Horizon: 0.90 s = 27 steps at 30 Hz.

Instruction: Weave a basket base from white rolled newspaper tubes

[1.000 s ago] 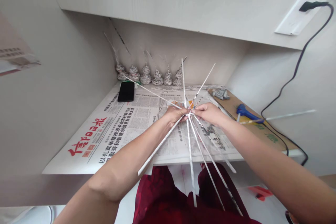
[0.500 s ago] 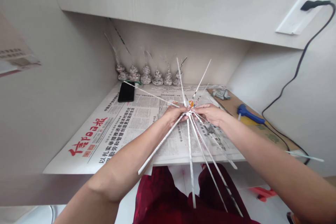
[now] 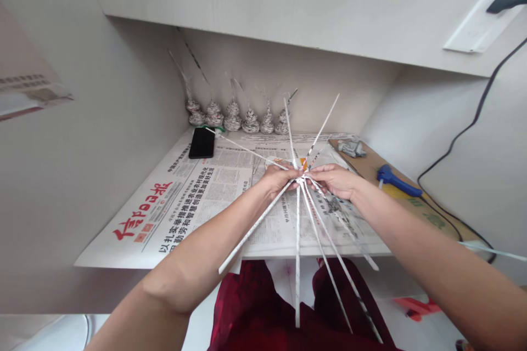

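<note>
Several thin rolled-paper sticks [image 3: 298, 252] spread like spokes from one crossing point held above the newspaper [image 3: 230, 181]. My left hand [image 3: 279, 180] is closed on the left of that crossing, thumb on top. From the right, my right hand [image 3: 331, 178] pinches the same centre between thumb and fingers. Some sticks point back toward the wall, others hang past the table's front edge over my lap. Just how the sticks interlace is hidden by my fingers.
Several gourd-shaped woven paper pieces [image 3: 233, 118] line the back wall. A black phone [image 3: 202, 142] lies at left. More paper sticks [image 3: 304, 138] lie behind my hands. To the right, a blue glue gun [image 3: 399, 182] and crumpled wad [image 3: 351, 147] rest on cardboard [image 3: 432, 216].
The view has shifted slightly, so the scene sits a little farther right. Both hands keep hold of the centre, and the sticks have turned a little.
</note>
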Available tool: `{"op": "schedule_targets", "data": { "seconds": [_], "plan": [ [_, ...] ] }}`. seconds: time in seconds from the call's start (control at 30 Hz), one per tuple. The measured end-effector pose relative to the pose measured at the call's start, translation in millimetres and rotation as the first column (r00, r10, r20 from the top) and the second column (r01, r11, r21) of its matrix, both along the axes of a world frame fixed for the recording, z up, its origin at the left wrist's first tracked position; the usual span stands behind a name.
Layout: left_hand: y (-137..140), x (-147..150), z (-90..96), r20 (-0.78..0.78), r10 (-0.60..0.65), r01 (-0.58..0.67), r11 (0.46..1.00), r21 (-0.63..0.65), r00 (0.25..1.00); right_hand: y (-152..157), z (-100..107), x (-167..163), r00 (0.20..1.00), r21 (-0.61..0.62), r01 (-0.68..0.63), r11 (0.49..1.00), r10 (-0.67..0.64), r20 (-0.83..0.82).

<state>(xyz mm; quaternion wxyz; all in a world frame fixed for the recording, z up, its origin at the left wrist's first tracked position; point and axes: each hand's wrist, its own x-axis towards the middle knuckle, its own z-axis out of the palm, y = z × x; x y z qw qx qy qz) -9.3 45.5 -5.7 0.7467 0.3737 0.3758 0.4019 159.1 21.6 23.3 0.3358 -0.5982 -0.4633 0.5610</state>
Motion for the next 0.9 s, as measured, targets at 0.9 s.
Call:
{"op": "schedule_targets", "data": {
  "seconds": [0.9],
  "plan": [
    [-2, 4, -2.7, -0.023, 0.103, -0.103, 0.994, 0.028, 0.994, 3, 6, -12, 0.991, 0.084, -0.019, 0.996, 0.008, 0.135]
  ]
}}
